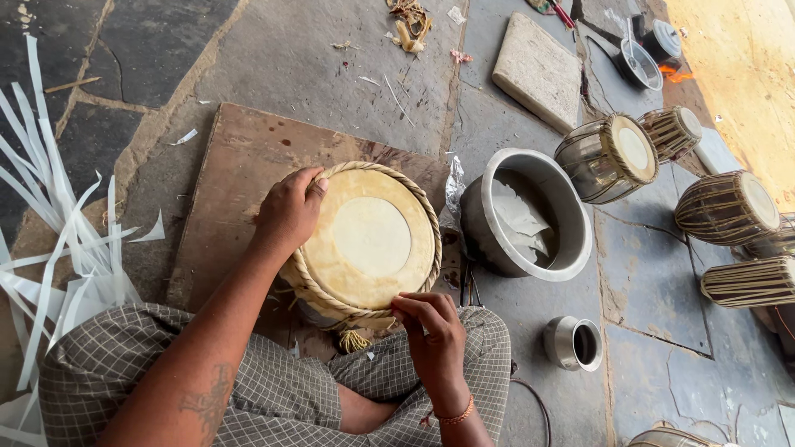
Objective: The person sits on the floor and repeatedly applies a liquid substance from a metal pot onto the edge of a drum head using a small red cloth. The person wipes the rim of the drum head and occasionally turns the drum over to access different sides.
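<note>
We note the drum (368, 240) at frame centre, standing head-up on a brown board (240, 165) and propped against the person's checked lap, which steadies it. The left hand (288, 211) cups the upper-left rim, fingers closed over the braided rope edge, apparently bracing it. The right hand (431, 327) pinches the braid at the lower rim, fingertips together on it. Right of centre sits a metal basin (530, 215) with wet skin pieces; finished drums (609, 157) lie at the right; pale strips (58, 223) fan out at the left.
</note>
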